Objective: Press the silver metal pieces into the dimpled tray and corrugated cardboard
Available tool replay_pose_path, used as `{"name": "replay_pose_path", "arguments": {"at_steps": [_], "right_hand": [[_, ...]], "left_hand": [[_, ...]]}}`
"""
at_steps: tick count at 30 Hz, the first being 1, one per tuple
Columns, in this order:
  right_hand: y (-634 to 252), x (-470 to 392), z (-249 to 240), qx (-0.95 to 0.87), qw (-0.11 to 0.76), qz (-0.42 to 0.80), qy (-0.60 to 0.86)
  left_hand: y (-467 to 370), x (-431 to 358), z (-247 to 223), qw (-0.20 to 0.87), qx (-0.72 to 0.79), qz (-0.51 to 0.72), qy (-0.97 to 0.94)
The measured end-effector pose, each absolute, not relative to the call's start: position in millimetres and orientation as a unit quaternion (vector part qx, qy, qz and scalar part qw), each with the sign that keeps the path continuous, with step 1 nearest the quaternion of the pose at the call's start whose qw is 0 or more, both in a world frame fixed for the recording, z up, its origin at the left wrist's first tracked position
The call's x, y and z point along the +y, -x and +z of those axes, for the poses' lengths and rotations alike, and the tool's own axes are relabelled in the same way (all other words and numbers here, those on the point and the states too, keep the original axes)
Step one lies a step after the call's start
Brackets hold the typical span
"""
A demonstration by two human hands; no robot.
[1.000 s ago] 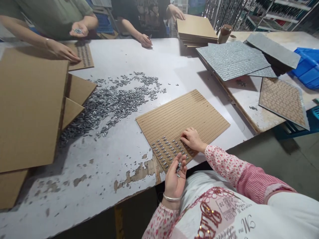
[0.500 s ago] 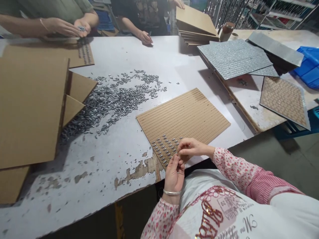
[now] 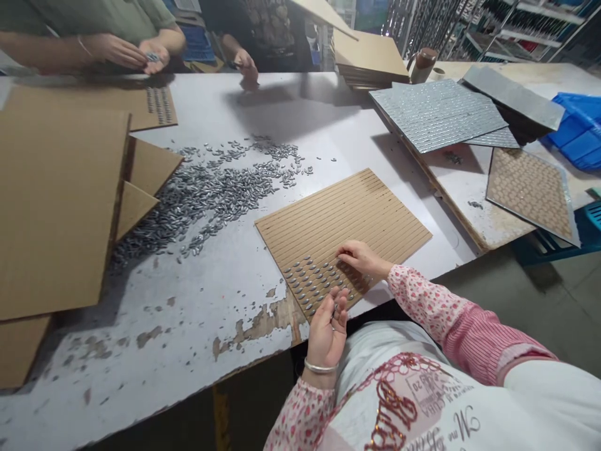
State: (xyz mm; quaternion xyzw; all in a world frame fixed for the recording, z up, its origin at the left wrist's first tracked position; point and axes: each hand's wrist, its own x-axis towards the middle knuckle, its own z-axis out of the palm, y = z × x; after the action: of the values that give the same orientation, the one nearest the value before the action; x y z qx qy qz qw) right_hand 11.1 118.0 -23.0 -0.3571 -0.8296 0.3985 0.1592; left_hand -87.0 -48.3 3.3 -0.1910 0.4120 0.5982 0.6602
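A ribbed cardboard sheet point(image 3: 328, 219) lies at an angle on the white table in front of me, with rows of small grey oval pieces point(image 3: 312, 282) on its near left corner. My right hand point(image 3: 361, 258) is over the sheet at the end of these rows, thumb and fingertips pinched together; whatever is between them is too small to name. My left hand point(image 3: 329, 326) is palm up at the sheet's near edge, its fingers curled around small grey pieces. A large heap of loose grey pieces point(image 3: 220, 194) lies left of the sheet.
Stacked cardboard point(image 3: 56, 213) fills the left side of the table point(image 3: 188, 351). Across it, one person's hands point(image 3: 136, 55) hold grey pieces above another board; a second person's hand point(image 3: 247, 67) is near the far edge. Silvery sheets point(image 3: 441, 113) and a blue bin point(image 3: 580, 128) are right.
My right hand has moved away from my left hand and forward over the sheet. My left hand has opened somewhat. Across the table, a cardboard sheet has been lifted off the stack.
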Motion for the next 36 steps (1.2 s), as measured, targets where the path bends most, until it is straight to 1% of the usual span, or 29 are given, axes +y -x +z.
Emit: {"name": "replay_pose_path", "arguments": {"at_steps": [4,8,13,17,22,29,36], "right_hand": [[-6,125,-28,-0.882,0.105,0.298,0.351],[-4,125,-32,-0.899,0.076,0.255,0.347],[-3,129,-38,-0.909,0.066,0.241,0.335],[-3,129,-39,-0.905,0.097,0.238,0.340],[1,119,-31,-0.894,0.136,0.269,0.330],[19,111,-40,-0.901,0.104,0.237,0.349],[20,118,-44,-0.903,0.089,0.245,0.342]], "left_hand": [[86,-50,0,0.664,0.392,0.606,0.196],[85,-52,-4,0.688,0.340,0.619,0.167],[83,-52,-8,0.658,0.370,0.635,0.163],[81,-50,-11,0.654,0.378,0.639,0.144],[83,-50,-12,0.623,0.401,0.652,0.163],[84,-49,-13,0.614,0.404,0.651,0.190],[87,-48,-13,0.608,0.409,0.648,0.205]]}}
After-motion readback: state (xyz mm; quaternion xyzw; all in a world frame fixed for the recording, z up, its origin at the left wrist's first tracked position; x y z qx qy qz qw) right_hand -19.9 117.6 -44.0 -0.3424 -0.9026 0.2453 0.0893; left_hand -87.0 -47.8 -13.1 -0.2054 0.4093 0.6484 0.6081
